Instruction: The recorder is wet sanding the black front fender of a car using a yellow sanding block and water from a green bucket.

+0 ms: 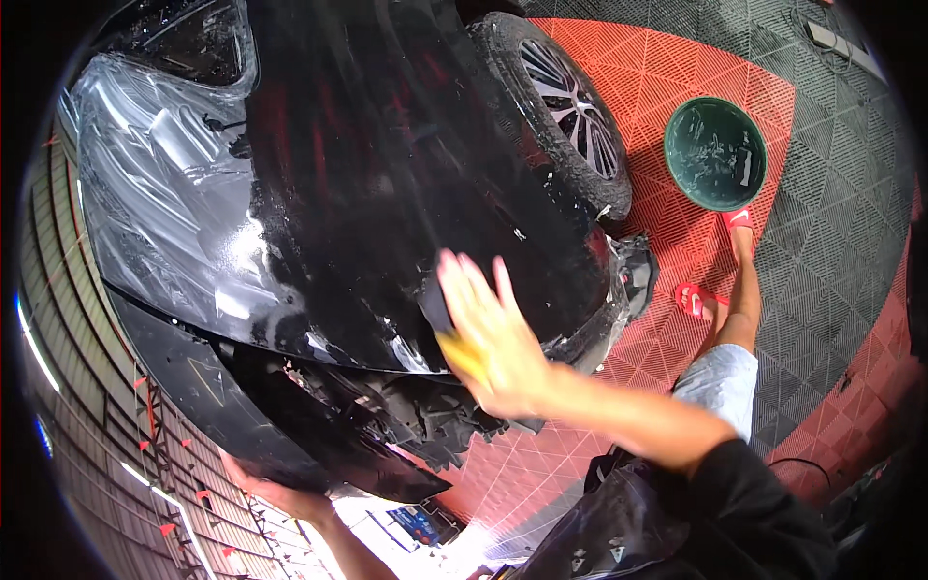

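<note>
Pressed flat on the dark, glossy body panel [387, 203] of a car is my right hand [491, 343]. Beneath its palm sits a yellow and dark pad [466, 356], whose dark end shows by the fingers. My left hand [275, 495] is at the lower left, closed on the edge of a black lid-like panel [227, 387]; some of its fingers are hidden behind that panel. Milky, shiny streaks cover a grey area [174, 184] of the bodywork on the left. Whitish smears [411, 356] lie along the panel's lower edge, beside my right hand.
A spoked wheel [570, 106] stands at the upper right. Beyond it a dark green bucket [682, 184] with liquid is on red and grey floor tiles [822, 290]. Legs in light shorts [723, 382] and red slides show below it. Ragged dark parts [425, 425] hang under the bodywork.
</note>
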A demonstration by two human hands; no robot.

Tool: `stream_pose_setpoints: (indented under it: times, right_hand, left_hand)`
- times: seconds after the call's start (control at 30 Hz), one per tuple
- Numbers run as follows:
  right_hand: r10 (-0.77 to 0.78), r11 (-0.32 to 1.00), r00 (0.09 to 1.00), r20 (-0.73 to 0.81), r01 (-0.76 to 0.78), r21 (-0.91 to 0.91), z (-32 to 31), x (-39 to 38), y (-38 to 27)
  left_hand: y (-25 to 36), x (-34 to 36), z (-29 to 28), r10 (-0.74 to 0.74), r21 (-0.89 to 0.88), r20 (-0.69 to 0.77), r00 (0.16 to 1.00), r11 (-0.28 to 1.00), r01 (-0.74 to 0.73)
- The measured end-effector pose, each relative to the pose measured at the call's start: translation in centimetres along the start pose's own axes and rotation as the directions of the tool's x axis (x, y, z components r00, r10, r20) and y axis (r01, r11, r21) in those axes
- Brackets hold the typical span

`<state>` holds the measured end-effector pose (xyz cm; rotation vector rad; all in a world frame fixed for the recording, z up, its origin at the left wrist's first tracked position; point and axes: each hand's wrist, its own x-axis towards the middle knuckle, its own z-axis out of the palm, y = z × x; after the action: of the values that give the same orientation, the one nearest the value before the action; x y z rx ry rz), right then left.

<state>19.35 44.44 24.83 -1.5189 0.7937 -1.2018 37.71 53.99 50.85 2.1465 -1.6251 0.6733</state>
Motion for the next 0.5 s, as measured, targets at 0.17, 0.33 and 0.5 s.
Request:
stream_pose_setpoints:
  times: [0.17, 0.33, 0.5]
  right_hand:
    - [-0.082, 0.995, 0.968, -0.239, 0.066, -0.073, -0.8, 12.5, 5.0]
    - [0.022, 0.983, 0.999, 0.038, -0.029, 0.183, 1.0, -3.7, 0.4]
    - [-0.097, 0.995, 0.978, -0.186, 0.088, -0.056, -1.6, 12.4, 5.3]
  left_hand:
    - [1.0, -0.3, 1.4, 0.019, 0.053, 0.017, 1.000, 0.998, -0.019]
    - [0.3, -0.3, -0.1, 0.021, 0.040, -0.028, 0.999, 0.999, -0.020]
    - [1.0, -0.9, 2.0, 0.010, 0.011, -0.018, 1.000, 1.000, -0.010]
